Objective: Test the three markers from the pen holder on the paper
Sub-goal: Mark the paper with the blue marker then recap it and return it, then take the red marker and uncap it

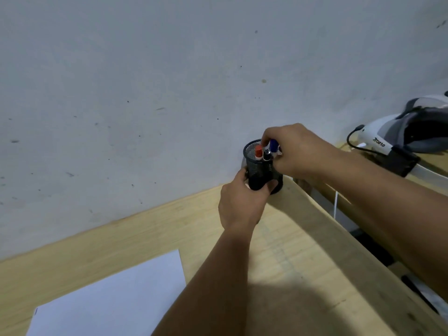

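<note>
A black mesh pen holder (254, 167) stands at the far corner of the wooden desk (291, 251), against the wall. Three markers stick out of it: a red-capped marker (258, 151), a black-capped marker (267, 155) and a blue-capped marker (274, 145). My left hand (240, 204) wraps around the lower part of the holder. My right hand (293, 151) reaches over the rim, its fingers pinched on the blue-capped marker, which sits a little higher than the other two. A white sheet of paper (114, 297) lies flat on the desk at the lower left.
A grey wall (145, 93) rises right behind the desk. A white and grey headset (397, 134) with a black cable rests on a neighbouring surface at the right. A gap separates the desk's right edge from that surface.
</note>
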